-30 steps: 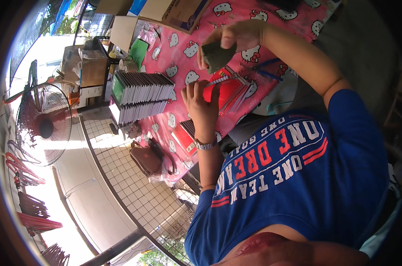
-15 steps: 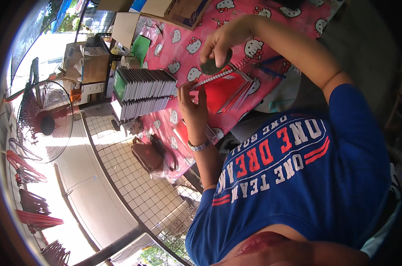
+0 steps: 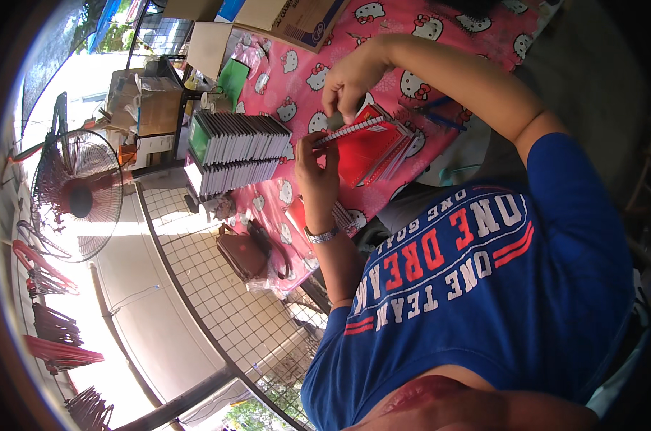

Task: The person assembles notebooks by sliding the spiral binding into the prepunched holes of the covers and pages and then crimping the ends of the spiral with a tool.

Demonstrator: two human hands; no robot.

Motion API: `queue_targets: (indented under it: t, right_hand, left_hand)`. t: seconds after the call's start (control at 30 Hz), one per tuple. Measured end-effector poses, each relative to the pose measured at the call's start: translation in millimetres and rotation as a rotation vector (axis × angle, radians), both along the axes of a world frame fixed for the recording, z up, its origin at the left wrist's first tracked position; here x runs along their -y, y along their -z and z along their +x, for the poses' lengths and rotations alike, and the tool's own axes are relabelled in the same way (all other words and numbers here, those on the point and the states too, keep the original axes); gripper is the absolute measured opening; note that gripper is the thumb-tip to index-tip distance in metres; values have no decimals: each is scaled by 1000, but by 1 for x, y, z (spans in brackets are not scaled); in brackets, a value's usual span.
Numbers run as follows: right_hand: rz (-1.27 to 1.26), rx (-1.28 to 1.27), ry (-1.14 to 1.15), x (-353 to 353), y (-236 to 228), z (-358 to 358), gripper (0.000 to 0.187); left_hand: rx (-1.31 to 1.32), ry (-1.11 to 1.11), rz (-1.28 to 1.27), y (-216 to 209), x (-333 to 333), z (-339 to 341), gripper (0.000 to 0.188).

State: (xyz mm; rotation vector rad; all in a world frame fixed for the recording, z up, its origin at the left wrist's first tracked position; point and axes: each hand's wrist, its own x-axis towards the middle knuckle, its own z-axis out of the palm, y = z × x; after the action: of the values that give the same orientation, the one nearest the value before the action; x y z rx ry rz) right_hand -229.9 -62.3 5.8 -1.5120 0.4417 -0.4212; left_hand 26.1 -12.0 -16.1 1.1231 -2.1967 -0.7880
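A red spiral-bound notebook (image 3: 361,152) lies on the pink patterned table cover, its white coil running along the upper edge. My left hand (image 3: 317,171), with a metal-band watch on the wrist, is closed on the left end of the coil. Above the coil, my right hand (image 3: 356,80) has its fingers bent down around a small dark, flat piece (image 3: 335,121). That piece is close against the binding; my fingers hide most of it, and its kind cannot be made out.
Two rows of stacked spiral notebooks (image 3: 243,140) stand to the left. A cardboard box (image 3: 297,21) sits at the far edge, and a brown bag (image 3: 243,253) lies nearer left. A blue tool-like item (image 3: 440,115) lies right of the notebook. A fan (image 3: 77,197) stands beyond the table.
My right hand has lowered toward the coil, bringing the dark piece down to the binding. Less of the piece shows now. My left hand stays at the coil's end.
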Motion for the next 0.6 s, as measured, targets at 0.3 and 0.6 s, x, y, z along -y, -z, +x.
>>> queue_targets:
  t: [0.3, 0.6]
  right_hand:
    - [-321, -563, 288, 12, 41, -14, 33]
    - [-975, -886, 1314, -84, 194, -64, 85]
  left_hand:
    - [-31, 5, -2, -1, 4, 2, 24]
    - [-372, -89, 212, 14, 5, 4, 16]
